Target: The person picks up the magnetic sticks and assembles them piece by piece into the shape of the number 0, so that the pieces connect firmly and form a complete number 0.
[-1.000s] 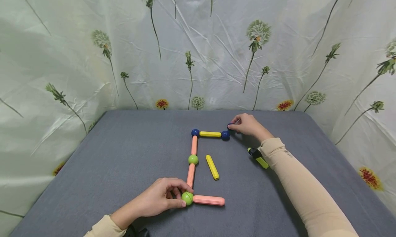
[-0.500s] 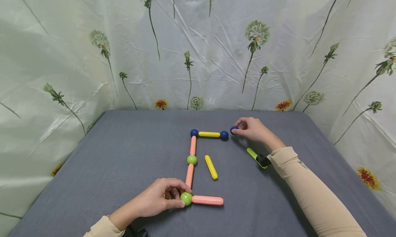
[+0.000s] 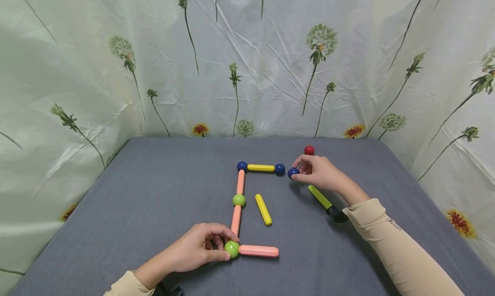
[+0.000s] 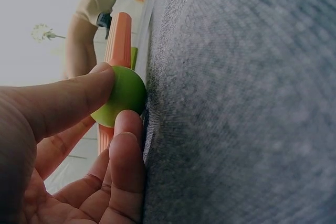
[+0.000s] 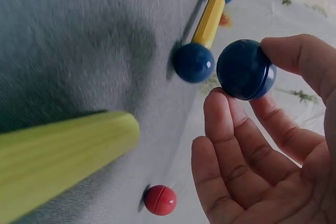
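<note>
My left hand (image 3: 197, 248) pinches a green ball (image 3: 231, 249) at the near corner of a chain of balls and sticks. From that ball one pink stick (image 3: 258, 251) points right and another pink stick (image 3: 236, 221) runs away to a second green ball (image 3: 239, 200). Farther up are a third pink stick (image 3: 240, 182), a blue ball (image 3: 242, 166), a yellow stick (image 3: 261, 168) and an end blue ball (image 3: 279, 169). Between thumb and fingertips, my right hand (image 3: 319, 172) holds a loose blue ball (image 5: 245, 70), just right of that end ball and raised off the cloth.
A loose yellow stick (image 3: 264, 209) lies inside the chain's bend. Under my right forearm is a yellow-green stick (image 3: 319, 196), partly behind the black wrist camera (image 3: 337, 214). A red ball (image 3: 309, 150) sits beyond my right hand. A flowered curtain (image 3: 247, 64) hangs behind the grey table (image 3: 174, 180).
My right hand, with the loose blue ball, has come nearer and slightly right, away from the chain's end ball. The red ball has come into sight behind it. My left hand keeps its hold.
</note>
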The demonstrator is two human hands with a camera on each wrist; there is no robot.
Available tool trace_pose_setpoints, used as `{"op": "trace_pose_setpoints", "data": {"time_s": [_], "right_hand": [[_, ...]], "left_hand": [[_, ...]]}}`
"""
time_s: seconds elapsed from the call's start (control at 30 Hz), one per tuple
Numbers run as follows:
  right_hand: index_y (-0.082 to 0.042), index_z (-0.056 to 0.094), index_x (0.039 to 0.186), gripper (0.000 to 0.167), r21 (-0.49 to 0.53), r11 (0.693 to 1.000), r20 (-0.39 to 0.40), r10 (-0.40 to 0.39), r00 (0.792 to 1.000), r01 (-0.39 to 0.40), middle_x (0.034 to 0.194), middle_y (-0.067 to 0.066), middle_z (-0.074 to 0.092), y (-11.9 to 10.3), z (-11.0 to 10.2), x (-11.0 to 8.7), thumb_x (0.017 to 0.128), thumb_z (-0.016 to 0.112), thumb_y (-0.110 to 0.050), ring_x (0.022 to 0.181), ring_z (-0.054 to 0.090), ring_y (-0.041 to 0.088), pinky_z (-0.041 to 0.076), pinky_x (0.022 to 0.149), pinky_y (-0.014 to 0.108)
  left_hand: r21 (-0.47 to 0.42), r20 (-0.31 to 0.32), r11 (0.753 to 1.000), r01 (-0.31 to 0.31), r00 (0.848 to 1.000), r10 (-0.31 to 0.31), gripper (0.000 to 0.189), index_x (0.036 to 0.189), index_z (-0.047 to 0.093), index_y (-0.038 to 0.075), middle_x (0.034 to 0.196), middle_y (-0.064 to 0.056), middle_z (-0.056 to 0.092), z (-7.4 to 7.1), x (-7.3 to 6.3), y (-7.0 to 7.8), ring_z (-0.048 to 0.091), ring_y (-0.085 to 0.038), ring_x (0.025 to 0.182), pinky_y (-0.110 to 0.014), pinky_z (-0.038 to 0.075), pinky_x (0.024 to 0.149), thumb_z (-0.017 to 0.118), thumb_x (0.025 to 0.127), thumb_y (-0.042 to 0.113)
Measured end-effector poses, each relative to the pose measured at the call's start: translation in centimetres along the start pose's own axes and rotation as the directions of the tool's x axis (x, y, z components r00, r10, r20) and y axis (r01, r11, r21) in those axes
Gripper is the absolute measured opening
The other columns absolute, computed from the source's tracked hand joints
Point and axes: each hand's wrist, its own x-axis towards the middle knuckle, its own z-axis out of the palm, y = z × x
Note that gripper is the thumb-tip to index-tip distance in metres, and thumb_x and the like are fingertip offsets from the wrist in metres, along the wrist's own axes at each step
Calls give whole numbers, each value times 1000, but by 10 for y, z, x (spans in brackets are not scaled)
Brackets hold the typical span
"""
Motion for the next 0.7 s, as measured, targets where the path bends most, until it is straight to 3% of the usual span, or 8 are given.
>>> {"op": "trace_pose_setpoints", "data": {"time_s": [0.33,0.7], "right_hand": [[-11,69,112,26,8,999,48,-37,998,36,93,1,69,-12,7,-28,93,84,-23,83,63,14,52,71,25],[-13,68,112,23,61,990,157,-135,978,127,96,-4,69,-19,19,-56,95,82,-22,87,65,6,60,83,28]], "left_hand": [[-7,2,1000,-8,1000,8,27,118,79,19,101,1,75,-1,-1,-1,66,-3,82,-20,53,67,86,92,19],[-6,-2,1000,10,1000,-10,27,118,79,20,102,2,75,-1,0,0,66,-4,82,-20,52,66,87,92,18]]}}
